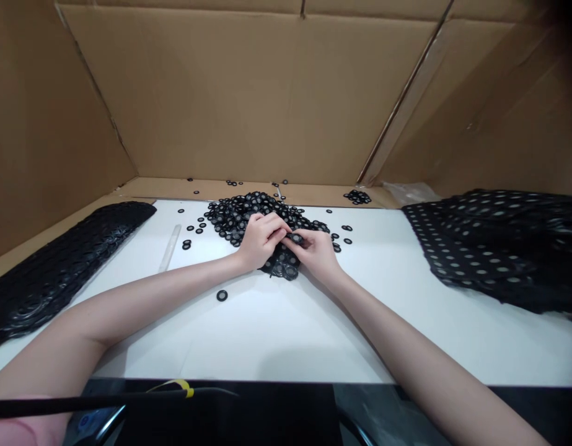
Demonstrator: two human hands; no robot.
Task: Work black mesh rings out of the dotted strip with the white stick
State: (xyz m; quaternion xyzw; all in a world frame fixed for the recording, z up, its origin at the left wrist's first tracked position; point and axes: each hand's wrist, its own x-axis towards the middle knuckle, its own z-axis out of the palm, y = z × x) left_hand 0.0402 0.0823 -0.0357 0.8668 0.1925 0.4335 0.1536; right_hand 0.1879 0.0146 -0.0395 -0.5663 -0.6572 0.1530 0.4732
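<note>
My left hand (261, 240) and my right hand (316, 253) meet over a heap of small black rings (242, 214) with pale grey centres. Between their pinched fingertips is a black ring (295, 238), possibly part of a larger piece. Just below the fingers, a clump of black dotted material (282, 265) lies on the white tabletop; whether it joins what I hold is hidden by the hands. A single loose ring (222, 295) lies nearer to me, in front of my left forearm.
On the right is a crumpled black sheet (481, 248) with rows of pale dots. A shiny black bundle (76, 260) lies at the left, beside a clear strip (170, 248). Cardboard walls (248, 93) enclose the white table (248, 347). A small ring pile (358, 197) sits at the back right.
</note>
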